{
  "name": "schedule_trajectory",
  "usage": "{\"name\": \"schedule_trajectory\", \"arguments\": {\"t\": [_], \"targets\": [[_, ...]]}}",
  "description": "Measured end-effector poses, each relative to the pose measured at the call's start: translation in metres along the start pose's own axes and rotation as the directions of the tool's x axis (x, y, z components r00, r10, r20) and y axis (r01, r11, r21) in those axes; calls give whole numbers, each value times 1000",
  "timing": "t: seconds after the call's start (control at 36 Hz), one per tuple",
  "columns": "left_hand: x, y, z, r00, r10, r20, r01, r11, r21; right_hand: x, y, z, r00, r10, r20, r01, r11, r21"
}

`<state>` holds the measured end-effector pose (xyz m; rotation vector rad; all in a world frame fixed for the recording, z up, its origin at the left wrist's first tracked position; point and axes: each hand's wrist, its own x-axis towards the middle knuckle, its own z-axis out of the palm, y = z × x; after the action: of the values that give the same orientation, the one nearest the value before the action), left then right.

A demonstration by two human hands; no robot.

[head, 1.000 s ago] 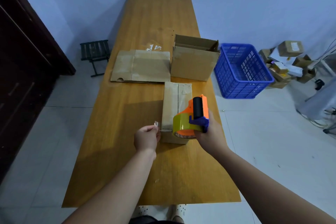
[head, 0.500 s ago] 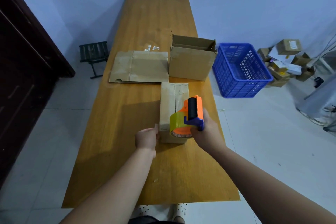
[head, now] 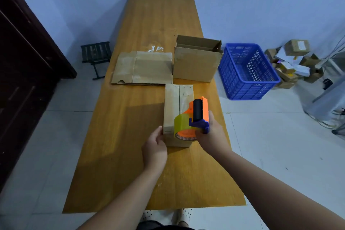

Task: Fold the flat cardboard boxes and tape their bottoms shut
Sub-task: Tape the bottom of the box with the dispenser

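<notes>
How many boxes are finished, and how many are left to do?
Done, probably: the back box stands folded with its top open. Its bottom is hidden, so I can't see tape there. In hand: the left hand steadies the near box while the right hand holds the tape dispenser over its seam. Left: the flat cardboard is not folded yet.

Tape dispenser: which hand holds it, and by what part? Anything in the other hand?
The right hand grips the tape dispenser by its blue handle. The left hand holds nothing; it presses against the box at its near left corner.
</notes>
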<state>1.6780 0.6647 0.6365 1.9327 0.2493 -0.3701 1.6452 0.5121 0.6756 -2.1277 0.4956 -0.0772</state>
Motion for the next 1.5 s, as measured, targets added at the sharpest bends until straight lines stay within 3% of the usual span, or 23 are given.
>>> {"name": "schedule_trajectory", "arguments": {"t": [0.17,0.25,0.33,0.47,0.61,0.75,1.14,1.28,1.39,1.5], "targets": [[3,-8,-1,993,-80,89,63,982,177,2,3,2,1000,-12,-10,12,1000,-24],[6,-4,-6,974,133,184,-191,916,352,2,4,1,1000,-16,-9,16,999,-32],[13,0,-4,873,244,423,-444,757,480,3,4,1,1000,-27,-15,26,998,-49],[27,-21,1,786,367,497,-616,535,578,5,2,-1,1000,-14,21,15,999,-41],[34,-33,10,767,452,456,-642,549,536,8,3,-7,998,-28,62,33,996,-87],[26,-18,7,816,376,439,-572,418,706,10,1,-12,990,-97,107,121,962,-244],[28,-22,8,830,321,455,-554,383,739,17,3,-51,962,-204,179,268,816,-511],[28,-24,8,805,386,450,-583,375,721,14,11,-55,961,-212,175,275,784,-556],[27,-23,5,795,391,464,-601,400,692,11,31,-69,980,-160,114,196,831,-521],[30,-30,8,750,501,432,-642,394,657,10,44,-75,979,-170,113,204,836,-509]]}}
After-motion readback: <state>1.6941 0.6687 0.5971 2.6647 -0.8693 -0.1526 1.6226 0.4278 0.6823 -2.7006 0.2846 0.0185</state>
